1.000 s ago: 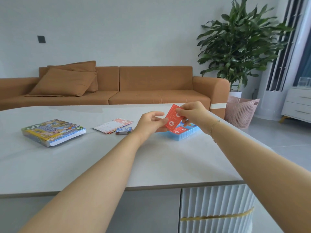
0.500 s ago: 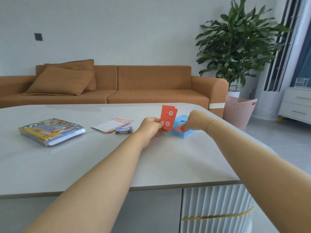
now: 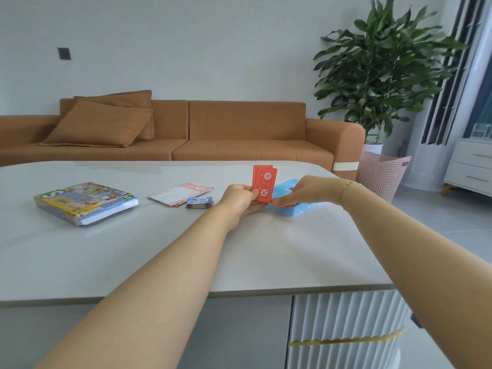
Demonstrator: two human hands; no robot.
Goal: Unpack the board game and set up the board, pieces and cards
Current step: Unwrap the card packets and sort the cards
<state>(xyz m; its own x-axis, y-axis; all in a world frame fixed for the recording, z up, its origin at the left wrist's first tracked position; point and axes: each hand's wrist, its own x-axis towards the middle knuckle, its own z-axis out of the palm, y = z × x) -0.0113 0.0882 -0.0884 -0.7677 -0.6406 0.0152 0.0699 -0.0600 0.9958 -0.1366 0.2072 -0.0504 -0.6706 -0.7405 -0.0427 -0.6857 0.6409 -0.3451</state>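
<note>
Partway through unpacking, by the look of the table (image 3: 133, 251). Left hand (image 3: 241, 199) raised just above the tabletop, thumb and fingers pinched on a small fan of red cards (image 3: 263, 184) held upright, printed faces toward the camera. Right hand (image 3: 303, 190) reaching down into the light blue plastic tray (image 3: 295, 210) just beside them, fingers curled at the tray's front, near something red — whether pinching another card or only touching it cannot be told, since the fingertips are hidden behind the left hand and the cards. Small coloured pieces visible inside the tray, behind the right hand. Already out and lying flat: a fan of pale pink-and-white sheets (image 3: 181, 194), probably rules or play money, and touching their near edge a small blue deck of cards (image 3: 199, 202). Further left, well apart from the rest, the colourful game box (image 3: 85, 202), shut or stacked with the board — not clear which. No unfolded board anywhere on the table. Judged from this: cards being gathered from the tray, the paper items and one deck set aside — the board not yet laid out, the pieces not yet taken from the tray, the red cards not yet placed in a tidy pile.
</note>
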